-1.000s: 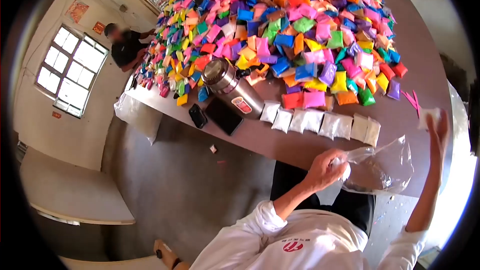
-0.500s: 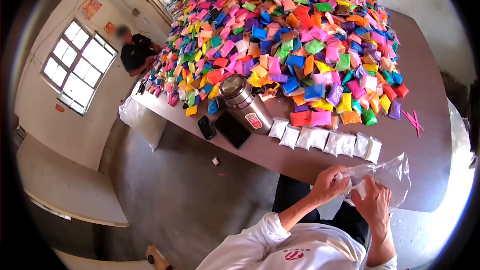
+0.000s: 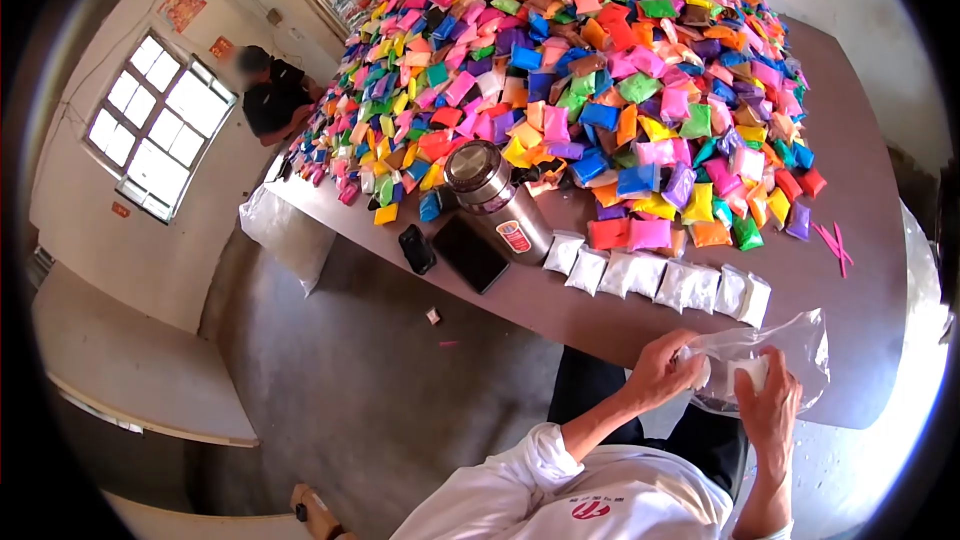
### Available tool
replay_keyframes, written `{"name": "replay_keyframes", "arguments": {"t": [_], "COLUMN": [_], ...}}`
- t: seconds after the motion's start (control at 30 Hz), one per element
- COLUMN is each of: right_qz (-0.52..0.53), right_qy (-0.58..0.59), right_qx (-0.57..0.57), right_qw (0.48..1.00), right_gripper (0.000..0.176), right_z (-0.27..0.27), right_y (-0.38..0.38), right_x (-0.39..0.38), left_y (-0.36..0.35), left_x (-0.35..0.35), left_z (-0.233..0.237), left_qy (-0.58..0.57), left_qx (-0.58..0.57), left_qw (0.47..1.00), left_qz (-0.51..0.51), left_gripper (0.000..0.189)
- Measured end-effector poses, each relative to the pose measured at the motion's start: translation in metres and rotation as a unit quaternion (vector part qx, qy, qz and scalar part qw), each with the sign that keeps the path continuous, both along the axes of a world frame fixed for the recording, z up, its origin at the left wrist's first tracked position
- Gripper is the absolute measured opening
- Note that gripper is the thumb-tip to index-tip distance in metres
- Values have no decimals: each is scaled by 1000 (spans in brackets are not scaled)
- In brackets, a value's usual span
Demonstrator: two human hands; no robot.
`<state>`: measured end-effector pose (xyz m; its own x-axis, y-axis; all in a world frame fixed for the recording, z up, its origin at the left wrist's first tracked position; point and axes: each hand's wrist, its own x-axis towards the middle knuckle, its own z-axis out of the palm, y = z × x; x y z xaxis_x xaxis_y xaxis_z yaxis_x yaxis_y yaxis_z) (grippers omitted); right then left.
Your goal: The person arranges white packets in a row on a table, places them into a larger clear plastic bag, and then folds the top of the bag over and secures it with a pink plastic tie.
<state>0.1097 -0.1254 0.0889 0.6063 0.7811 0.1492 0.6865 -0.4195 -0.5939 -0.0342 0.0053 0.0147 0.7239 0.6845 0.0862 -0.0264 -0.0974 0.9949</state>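
- Brown table (image 3: 850, 200), coloured packets (image 3: 600, 90) heaped on it
- Left hand (image 3: 660, 375) pinches clear bag (image 3: 808, 352) by table's edge
- Right hand (image 3: 770, 405) grips white packet (image 3: 748, 372) (inside bag? can't tell)
- Packet probably light, soft: hold flat sides; bag likely slippery, pinch rim

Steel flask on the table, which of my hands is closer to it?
Left. Your left hand grips the clear bag, below and to the right of the steel flask in the picture. Your right hand, holding a white packet, is farther right.
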Motion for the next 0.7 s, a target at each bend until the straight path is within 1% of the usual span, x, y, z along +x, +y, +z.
{"name": "replay_keyframes", "arguments": {"t": [0.03, 0.07, 0.13, 0.2, 0.27, 0.3, 0.37, 0.43, 0.5, 0.53, 0.6, 0.63, 0.7], "right_qz": [0, 0, -3, 5, 36, 51, 67, 81, 121, 121, 156, 156, 123], "right_qy": [-36, -34, -100, -117, -36, -17, -6, 3, 88, 88, 35, 34, 11], "right_qx": [-28, -29, -36, -29, -44, -59, -47, -34, -46, -45, -52, -52, -59], "right_qw": [999, 999, 994, 993, 998, 997, 997, 996, 988, 988, 986, 986, 991], "right_gripper": [38, 38, 40, 42, 43, 45, 46, 47, 49, 49, 50, 50, 49], "right_z": [-4, -5, -5, -5, -4, -4, -4, 3, 15, 15, 13, 12, 5], "right_y": [-5, -7, -8, -2, 6, 8, 7, 7, 5, 4, 3, 3, 6], "right_x": [5, 3, 1, -10, -22, -25, -27, -25, -19, -17, -13, -12, -11], "left_y": [-1, -2, -2, -1, -1, 0, -1, 0, 1, 0, 1, 1, 2], "left_x": [1, 2, 5, 5, 4, 4, 2, 1, 1, 1, 1, 2, 2], "left_z": [-1, -4, -8, -9, -10, -11, -10, -3, -3, -3, -5, -6, -9], "left_qy": [-11, -9, -39, -38, -35, -30, -23, -8, -8, -8, -13, -17, -22], "left_qx": [4, 4, 10, 14, 19, 35, 48, 23, 7, -9, 1, 10, 24], "left_qw": [1000, 1000, 999, 999, 999, 999, 998, 999, 1000, 1000, 1000, 1000, 999], "left_qz": [9, 9, 15, 15, 17, 25, 36, 23, 19, 14, 13, 13, 15], "left_gripper": [25, 25, 24, 24, 24, 24, 24, 24, 24, 25, 24, 24, 23]}}
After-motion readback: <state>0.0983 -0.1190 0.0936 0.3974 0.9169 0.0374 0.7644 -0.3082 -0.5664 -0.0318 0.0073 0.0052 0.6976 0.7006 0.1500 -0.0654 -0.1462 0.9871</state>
